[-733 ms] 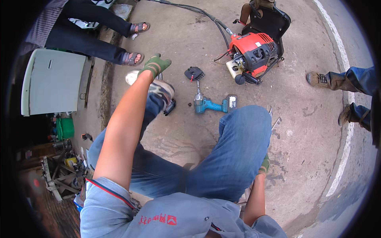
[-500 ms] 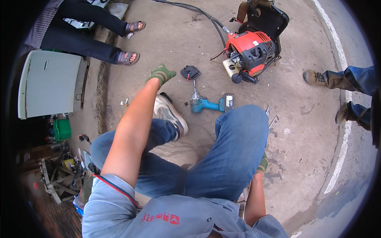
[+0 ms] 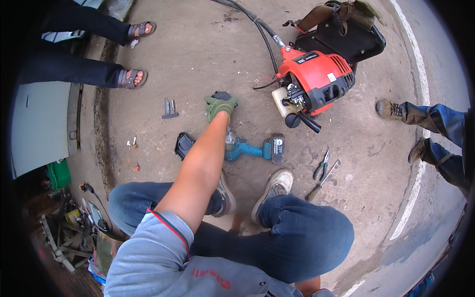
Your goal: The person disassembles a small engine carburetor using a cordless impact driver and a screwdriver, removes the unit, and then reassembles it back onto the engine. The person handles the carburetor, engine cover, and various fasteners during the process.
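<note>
My left hand (image 3: 220, 107), in a green glove, reaches out to the ground ahead of me. Its fingers close around a small black plastic cover (image 3: 222, 95), partly hidden beneath them. A teal cordless impact driver (image 3: 247, 148) with a black battery lies just nearer to me, its nose partly behind my left forearm. Another black plastic piece (image 3: 184, 144) rests to the left of that forearm. Farther left is a dark holder with several metal bits (image 3: 170, 109). Only a bit of my right forearm (image 3: 308, 285) shows at the lower edge; that hand is out of sight.
A red and black backpack engine (image 3: 316, 74) with a hose stands ahead to the right. Pliers (image 3: 321, 166) and a screwdriver (image 3: 321, 183) lie right of my shoe (image 3: 278, 184). Other people's feet stand at left (image 3: 132, 78) and right (image 3: 389, 109). A pale cabinet (image 3: 42, 123) and scrap pile border the left.
My left hand has come onto the black cover. My right gloved hand has dropped out of view. The view has shifted, now showing the bits, the second black piece and my right shoe.
</note>
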The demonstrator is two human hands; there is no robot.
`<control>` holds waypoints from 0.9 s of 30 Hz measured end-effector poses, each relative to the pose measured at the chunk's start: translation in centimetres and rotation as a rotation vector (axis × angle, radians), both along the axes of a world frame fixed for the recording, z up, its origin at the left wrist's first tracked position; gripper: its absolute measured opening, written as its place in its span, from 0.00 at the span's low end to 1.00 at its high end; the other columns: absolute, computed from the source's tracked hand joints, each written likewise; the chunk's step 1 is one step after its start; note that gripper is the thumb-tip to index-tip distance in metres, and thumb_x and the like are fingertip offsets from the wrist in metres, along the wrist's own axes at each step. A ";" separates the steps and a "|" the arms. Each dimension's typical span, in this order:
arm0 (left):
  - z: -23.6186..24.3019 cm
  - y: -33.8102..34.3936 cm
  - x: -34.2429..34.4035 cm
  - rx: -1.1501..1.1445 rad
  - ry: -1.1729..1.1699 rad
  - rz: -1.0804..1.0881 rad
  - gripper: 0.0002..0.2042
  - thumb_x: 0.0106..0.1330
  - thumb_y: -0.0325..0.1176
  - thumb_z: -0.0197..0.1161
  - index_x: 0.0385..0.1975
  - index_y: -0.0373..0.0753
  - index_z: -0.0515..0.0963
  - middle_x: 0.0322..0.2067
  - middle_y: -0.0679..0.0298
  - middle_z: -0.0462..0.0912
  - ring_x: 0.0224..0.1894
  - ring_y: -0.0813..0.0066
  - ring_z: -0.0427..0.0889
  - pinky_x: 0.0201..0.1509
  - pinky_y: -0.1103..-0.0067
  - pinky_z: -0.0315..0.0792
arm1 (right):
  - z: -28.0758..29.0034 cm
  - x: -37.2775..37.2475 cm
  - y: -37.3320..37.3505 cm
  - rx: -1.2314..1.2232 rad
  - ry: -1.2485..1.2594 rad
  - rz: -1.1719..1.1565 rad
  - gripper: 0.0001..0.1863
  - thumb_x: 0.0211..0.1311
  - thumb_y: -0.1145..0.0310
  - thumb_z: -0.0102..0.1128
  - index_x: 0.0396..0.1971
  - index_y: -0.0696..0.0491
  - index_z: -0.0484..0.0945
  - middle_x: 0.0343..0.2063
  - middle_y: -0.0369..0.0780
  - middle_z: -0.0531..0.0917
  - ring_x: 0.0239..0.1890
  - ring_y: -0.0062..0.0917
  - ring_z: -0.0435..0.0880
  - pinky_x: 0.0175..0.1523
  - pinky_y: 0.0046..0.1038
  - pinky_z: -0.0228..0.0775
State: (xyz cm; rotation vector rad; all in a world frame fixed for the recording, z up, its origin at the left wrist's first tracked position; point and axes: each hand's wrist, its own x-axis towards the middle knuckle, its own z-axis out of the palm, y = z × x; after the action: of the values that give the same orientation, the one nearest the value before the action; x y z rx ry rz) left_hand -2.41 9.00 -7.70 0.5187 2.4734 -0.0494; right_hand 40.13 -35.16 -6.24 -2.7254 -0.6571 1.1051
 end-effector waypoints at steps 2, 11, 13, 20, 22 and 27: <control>-1.4 -0.4 0.1 0.083 0.018 0.074 0.60 0.53 0.60 0.74 0.81 0.38 0.46 0.73 0.47 0.67 0.73 0.50 0.71 0.74 0.61 0.68 | 0.6 0.0 0.1 -0.056 -0.039 -0.009 0.20 0.72 0.58 0.61 0.54 0.56 0.86 0.47 0.51 0.90 0.51 0.40 0.89 0.57 0.36 0.77; -4.0 -2.3 -6.1 0.436 -0.579 0.467 0.12 0.66 0.31 0.72 0.47 0.41 0.79 0.33 0.61 0.87 0.34 0.73 0.86 0.29 0.70 0.79 | 4.1 -4.3 13.6 0.227 0.187 0.142 0.17 0.73 0.65 0.61 0.51 0.61 0.86 0.46 0.50 0.90 0.51 0.37 0.90 0.56 0.35 0.80; -4.7 -1.9 -6.9 0.428 -0.606 0.494 0.12 0.68 0.33 0.71 0.48 0.42 0.80 0.34 0.63 0.88 0.33 0.72 0.85 0.28 0.70 0.79 | 3.8 -6.8 18.9 0.422 0.220 0.176 0.14 0.73 0.69 0.61 0.49 0.63 0.86 0.43 0.50 0.90 0.47 0.37 0.91 0.55 0.32 0.80; -7.1 -2.1 -9.1 0.410 -0.356 0.166 0.15 0.65 0.33 0.73 0.50 0.43 0.82 0.34 0.64 0.87 0.31 0.71 0.84 0.26 0.71 0.79 | 6.5 -16.5 32.2 0.630 0.589 0.620 0.15 0.70 0.69 0.64 0.51 0.61 0.85 0.43 0.51 0.90 0.47 0.38 0.91 0.54 0.33 0.81; -5.2 -1.1 -7.7 0.386 -0.469 0.252 0.15 0.62 0.32 0.75 0.48 0.39 0.84 0.35 0.63 0.87 0.30 0.69 0.84 0.26 0.72 0.78 | 4.8 -18.2 33.5 0.524 0.672 0.675 0.16 0.70 0.67 0.65 0.52 0.60 0.85 0.44 0.50 0.90 0.47 0.36 0.91 0.54 0.33 0.81; -3.5 -1.5 -6.8 0.522 -0.541 0.211 0.15 0.65 0.29 0.73 0.49 0.35 0.80 0.34 0.61 0.87 0.28 0.71 0.85 0.26 0.76 0.80 | -2.6 -23.7 33.7 0.327 0.987 0.320 0.24 0.69 0.59 0.68 0.58 0.60 0.81 0.50 0.49 0.89 0.52 0.29 0.88 0.56 0.31 0.79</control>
State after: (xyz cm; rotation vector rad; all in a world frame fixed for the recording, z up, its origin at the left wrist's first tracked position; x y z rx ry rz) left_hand -9.22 7.52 -11.16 0.4073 1.9733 0.7394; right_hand 16.45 -1.50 -8.85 -1.5241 -0.9590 1.9489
